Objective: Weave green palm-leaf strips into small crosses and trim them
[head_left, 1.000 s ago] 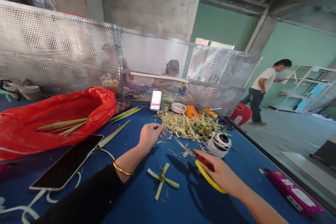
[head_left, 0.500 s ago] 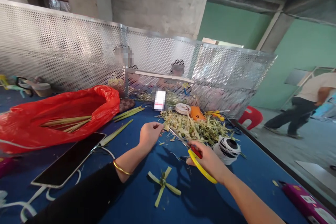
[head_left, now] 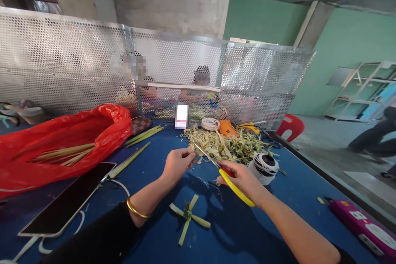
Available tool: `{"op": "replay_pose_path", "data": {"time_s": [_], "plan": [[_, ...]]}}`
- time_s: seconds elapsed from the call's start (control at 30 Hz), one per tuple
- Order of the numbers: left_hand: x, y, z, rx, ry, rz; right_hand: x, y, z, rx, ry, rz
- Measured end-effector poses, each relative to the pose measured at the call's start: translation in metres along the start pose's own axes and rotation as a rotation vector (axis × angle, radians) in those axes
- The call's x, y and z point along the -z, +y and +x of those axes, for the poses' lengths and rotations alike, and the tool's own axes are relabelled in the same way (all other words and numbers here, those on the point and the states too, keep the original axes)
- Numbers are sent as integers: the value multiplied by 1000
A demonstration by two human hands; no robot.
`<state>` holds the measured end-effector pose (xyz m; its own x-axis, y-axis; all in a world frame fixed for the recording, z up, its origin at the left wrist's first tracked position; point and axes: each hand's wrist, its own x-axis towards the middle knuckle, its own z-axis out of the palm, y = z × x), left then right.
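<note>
While the left hand (head_left: 177, 165) pinched a strip (head_left: 192, 147) between thumb and finger, we saw the right hand (head_left: 243, 181) gripping the scissors (head_left: 232, 185) by their handles, blades pointing at the strip; contact we could not confirm. A heap (head_left: 227, 144) of scraps lay beyond both hands' fingers, a spool (head_left: 264, 169) just beside the right ones, and a cross (head_left: 188, 214) nearer the body than the left fingertips. We judged the step to be trimming; the next move called for a steady pinch, fingertips clear of the blades.
</note>
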<state>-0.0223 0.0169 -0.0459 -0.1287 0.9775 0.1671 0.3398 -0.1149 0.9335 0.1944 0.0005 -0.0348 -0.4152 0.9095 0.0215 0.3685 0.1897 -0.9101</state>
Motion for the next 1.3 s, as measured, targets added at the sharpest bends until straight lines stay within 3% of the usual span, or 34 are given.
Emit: {"op": "replay_pose_path", "data": {"time_s": [0.33,0.83,1.07,1.2,1.3], "plan": [[0,2,-2,23,-11,-14,0,2,-1,2,-62,16],[1,2,2,99,-71,-167,-5,6,3,30,-31,38],[5,28,-9,242,-92,-340,-10,2,1,-78,233,336],[-2,45,-20,392,-143,-629,-15,-5,-3,-63,238,486],[-8,46,-24,424,-118,-705,-17,-5,-4,-57,207,584]]}}
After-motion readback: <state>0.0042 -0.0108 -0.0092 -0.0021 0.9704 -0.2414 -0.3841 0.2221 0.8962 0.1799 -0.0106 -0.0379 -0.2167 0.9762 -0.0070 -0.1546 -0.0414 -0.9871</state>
